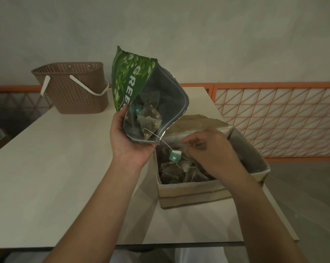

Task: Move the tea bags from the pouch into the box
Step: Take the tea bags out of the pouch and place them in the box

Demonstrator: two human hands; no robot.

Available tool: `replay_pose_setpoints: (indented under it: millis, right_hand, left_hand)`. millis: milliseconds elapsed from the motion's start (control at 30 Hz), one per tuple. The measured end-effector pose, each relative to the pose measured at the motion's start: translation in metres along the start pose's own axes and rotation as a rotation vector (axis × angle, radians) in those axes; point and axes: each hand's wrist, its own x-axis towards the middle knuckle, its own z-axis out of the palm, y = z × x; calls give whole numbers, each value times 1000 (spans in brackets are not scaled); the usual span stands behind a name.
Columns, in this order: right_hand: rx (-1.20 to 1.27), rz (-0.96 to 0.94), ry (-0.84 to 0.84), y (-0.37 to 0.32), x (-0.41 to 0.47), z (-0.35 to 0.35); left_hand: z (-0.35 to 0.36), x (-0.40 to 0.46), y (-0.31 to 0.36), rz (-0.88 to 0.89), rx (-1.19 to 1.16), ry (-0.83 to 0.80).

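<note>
My left hand (129,138) holds the green pouch (133,78) by its lower edge, mouth open and tilted toward me. Several pyramid tea bags (149,118) lie inside it. A string runs from one of them down to a teal tag (175,155) hanging over the box. The open cardboard box (190,188) stands on the table to the right, with several tea bags (179,171) in it. My right hand (209,149) is over the box, fingers pinched; what it grips is hidden, and it looks like a tea bag or its string.
A brown perforated basket (75,88) with a white handle stands at the table's far left. The pale table (56,168) ends close to the box on the right. An orange lattice railing (274,118) runs behind it.
</note>
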Motion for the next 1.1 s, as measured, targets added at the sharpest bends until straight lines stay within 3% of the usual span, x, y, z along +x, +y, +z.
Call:
replay_pose_setpoints:
  millis: [100, 300, 567, 767, 1100]
  right_hand:
    - [13, -74, 39, -7, 1, 4]
    - [129, -132, -160, -13, -1, 10]
    - [563, -223, 98, -37, -1, -18]
    - [655, -276, 241, -51, 8, -38]
    - [622, -270, 140, -39, 9, -29]
  left_hand:
    - [-2, 2, 0, -1, 12, -3]
    - [-5, 5, 2, 6, 24, -35]
    - [-10, 8, 0, -20, 19, -21]
    - [-16, 10, 1, -44, 0, -37]
    - [-11, 7, 6, 5, -17, -36]
